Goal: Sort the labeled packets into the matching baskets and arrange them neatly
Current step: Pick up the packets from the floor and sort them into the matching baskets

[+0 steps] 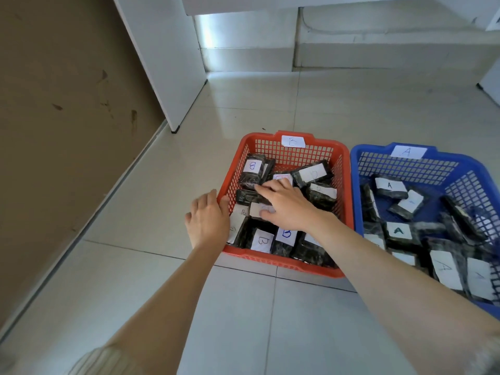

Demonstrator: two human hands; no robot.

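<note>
A red basket [345, 169] with a white tag on its far rim stands on the tiled floor and holds several dark packets with white B labels [261, 240]. To its right, a blue basket [359, 158] tagged A holds several dark packets with A labels [397, 231]. My left hand [208, 220] rests on the red basket's left rim, thumb over the edge. My right hand [286, 207] lies palm down inside the red basket, fingers spread over the packets in the middle; whether it grips one cannot be told.
A brown wall runs along the left. A white cabinet panel [167, 63] stands on the floor behind the baskets to the left. Pale glossy floor tiles [297, 98] lie beyond and in front of the baskets.
</note>
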